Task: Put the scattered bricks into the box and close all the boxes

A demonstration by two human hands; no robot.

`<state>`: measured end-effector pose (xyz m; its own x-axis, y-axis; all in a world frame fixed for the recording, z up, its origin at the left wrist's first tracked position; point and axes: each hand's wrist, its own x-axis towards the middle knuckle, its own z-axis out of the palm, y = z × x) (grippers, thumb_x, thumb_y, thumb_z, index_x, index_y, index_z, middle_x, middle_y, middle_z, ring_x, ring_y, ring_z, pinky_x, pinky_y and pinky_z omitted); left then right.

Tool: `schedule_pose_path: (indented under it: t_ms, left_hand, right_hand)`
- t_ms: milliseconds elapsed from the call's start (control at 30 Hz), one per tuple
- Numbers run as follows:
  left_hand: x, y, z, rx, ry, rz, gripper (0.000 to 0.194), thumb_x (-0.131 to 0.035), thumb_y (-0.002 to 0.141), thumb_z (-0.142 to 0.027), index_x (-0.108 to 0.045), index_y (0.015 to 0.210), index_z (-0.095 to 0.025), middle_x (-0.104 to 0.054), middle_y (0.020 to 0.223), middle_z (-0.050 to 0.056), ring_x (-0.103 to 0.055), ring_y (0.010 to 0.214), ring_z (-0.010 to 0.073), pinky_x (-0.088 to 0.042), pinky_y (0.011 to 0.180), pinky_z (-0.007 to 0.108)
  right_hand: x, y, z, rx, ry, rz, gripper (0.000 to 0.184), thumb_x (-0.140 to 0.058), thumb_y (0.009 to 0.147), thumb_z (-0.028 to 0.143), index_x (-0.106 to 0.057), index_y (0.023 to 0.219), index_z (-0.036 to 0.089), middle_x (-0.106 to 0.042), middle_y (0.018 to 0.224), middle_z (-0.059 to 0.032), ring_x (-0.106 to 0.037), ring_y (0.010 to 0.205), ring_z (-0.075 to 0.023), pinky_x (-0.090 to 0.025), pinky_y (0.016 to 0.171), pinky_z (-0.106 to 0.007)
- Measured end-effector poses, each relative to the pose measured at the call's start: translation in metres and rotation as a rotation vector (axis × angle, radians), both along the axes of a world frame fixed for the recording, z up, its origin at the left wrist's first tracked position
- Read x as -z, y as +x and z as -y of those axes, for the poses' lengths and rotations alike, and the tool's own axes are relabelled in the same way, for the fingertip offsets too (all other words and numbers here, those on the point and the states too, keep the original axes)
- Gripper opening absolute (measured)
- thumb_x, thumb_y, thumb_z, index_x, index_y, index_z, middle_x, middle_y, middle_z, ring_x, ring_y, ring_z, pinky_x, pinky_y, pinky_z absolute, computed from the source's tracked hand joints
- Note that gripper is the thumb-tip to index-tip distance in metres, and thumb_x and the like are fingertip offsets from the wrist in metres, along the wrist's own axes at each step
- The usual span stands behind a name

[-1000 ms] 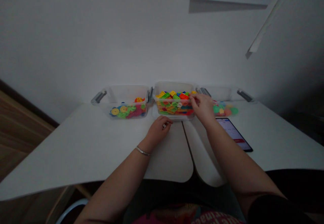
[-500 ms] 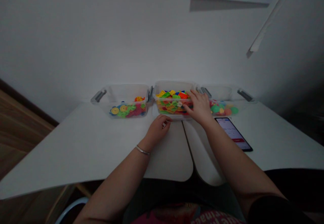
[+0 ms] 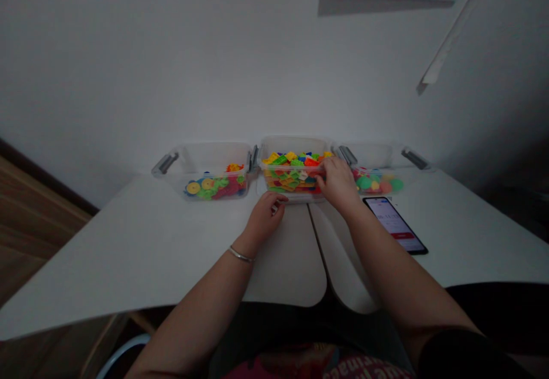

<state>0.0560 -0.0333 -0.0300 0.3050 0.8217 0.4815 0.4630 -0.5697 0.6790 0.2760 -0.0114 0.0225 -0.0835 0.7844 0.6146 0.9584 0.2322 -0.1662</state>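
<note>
My right hand (image 3: 338,184) is at the right front corner of the middle clear plastic box (image 3: 295,143). Its fingers are bent together over the rim at the toy pieces; what they pinch, if anything, is hidden. The box holds a heap of colourful plastic building bricks (image 3: 291,164) in yellow, green, orange, red and blue. Close in front of this box, my left hand (image 3: 266,216) rests low over the table with its fingers curled towards the thumb. Whether something small is inside it does not show.
On the left stands a clear box (image 3: 214,151) of colourful wheel-like and other pieces. Another clear box (image 3: 373,155) with rounded pieces stands right. A lit phone (image 3: 398,227) lies beside my right forearm. The white table (image 3: 184,253) meets the wall; a gap splits its front.
My right hand has drawn back slightly from over the bricks towards the box's front right corner, and its spread fingers have closed together. My left hand has barely moved.
</note>
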Motion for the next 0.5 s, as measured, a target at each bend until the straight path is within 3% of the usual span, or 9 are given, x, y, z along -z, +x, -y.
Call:
schedule_pose_path:
  t_ms: [200, 500]
  left_hand:
    - [0.002, 0.000, -0.001, -0.008, 0.032, 0.038, 0.021, -0.052, 0.079, -0.006, -0.063, 0.092, -0.018, -0.060, 0.093, 0.005, -0.059, 0.075, 0.0119, -0.052, 0.062, 0.023]
    - [0.004, 0.001, -0.003, -0.074, 0.077, 0.141, 0.022, -0.051, 0.079, -0.010, -0.059, 0.099, -0.018, -0.056, 0.096, 0.005, -0.058, 0.074, 0.0117, -0.050, 0.058, 0.022]
  right_hand:
    - [-0.011, 0.001, 0.000, 0.018, -0.074, -0.017, 0.021, -0.061, 0.082, 0.021, -0.064, 0.102, 0.015, -0.068, 0.104, -0.0158, -0.058, 0.104, -0.0334, -0.048, 0.088, -0.047]
    - [-0.007, 0.010, 0.005, -0.085, 0.043, -0.142, 0.006, -0.068, 0.078, 0.021, -0.065, 0.083, 0.020, -0.070, 0.108, -0.0115, -0.060, 0.105, -0.0311, -0.045, 0.094, -0.048]
